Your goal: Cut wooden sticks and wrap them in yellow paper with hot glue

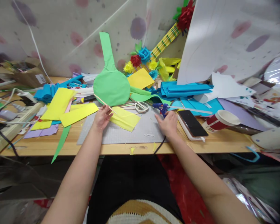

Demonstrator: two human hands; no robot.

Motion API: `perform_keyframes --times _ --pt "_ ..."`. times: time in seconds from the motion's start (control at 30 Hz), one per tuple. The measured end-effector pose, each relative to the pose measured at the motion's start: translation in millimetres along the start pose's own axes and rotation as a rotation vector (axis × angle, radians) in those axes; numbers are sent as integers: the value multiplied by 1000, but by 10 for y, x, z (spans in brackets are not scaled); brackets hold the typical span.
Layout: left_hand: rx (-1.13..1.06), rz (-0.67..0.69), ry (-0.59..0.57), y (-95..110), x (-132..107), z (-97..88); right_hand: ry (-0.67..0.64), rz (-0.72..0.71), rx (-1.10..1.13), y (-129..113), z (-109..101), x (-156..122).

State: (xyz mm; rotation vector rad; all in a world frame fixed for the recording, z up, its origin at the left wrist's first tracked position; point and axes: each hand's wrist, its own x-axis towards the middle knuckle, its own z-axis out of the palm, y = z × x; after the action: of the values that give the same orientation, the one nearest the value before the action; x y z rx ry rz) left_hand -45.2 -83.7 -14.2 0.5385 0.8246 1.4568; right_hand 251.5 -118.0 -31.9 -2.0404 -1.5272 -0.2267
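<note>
So the left hand (102, 116) is pinching a thin wooden stick (105, 104) between thumb and fingertips. The stick runs up and left from the hand, and its near end lies across a folded piece of yellow paper (125, 119). That yellow paper sits flat on the grey cutting mat (130, 133), just right of the left hand and pretty much touching the fingers.

The right hand (169, 123) is palm-down with its fingers folded over the handle of a blue glue gun (160, 108). The gun sits at the far right corner of the mat with its nozzle end pointing left. A black cord (160, 144) comes out from under the wrist and drops over the front edge of the table (224, 143). The two hands are well apart, with the yellow paper between them.

Other stuff around:
- scissors (141, 106) just beyond the yellow paper
- a big green paper shape (110, 85) with a long neck, behind the left hand
- a phone (192, 123) right beside the right hand
- a red paper cup (218, 120) lying tipped on its side, further right
- a blue paper stack (184, 88) and paper flowers (140, 59) at the back
</note>
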Motion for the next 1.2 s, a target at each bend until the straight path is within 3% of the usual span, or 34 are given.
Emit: perform_keyframes --times 0.13,0.3,0.47,0.6,0.73,0.87,1.03,1.2 --pt "58 -77 -56 7 -5 -3 -304 -240 237 -401 -46 -78" --pt "-71 -54 -73 81 7 -71 -652 -293 406 -979 199 153" --pt "-197 -43 -50 155 9 -130 -657 -371 195 -1364 476 315" --pt "-111 -87 -89 103 16 -129 -721 -337 88 -1534 566 360" --pt "21 -162 -195 18 21 -110 -829 -297 157 -1529 576 407" --pt "159 -190 -265 -45 -2 -68 -775 -265 304 -1355 480 431" --pt "389 -191 -231 -134 -53 0 -655 -174 405 -1080 364 391" --pt "526 -202 -194 -207 -58 48 -623 -107 421 -908 405 291"
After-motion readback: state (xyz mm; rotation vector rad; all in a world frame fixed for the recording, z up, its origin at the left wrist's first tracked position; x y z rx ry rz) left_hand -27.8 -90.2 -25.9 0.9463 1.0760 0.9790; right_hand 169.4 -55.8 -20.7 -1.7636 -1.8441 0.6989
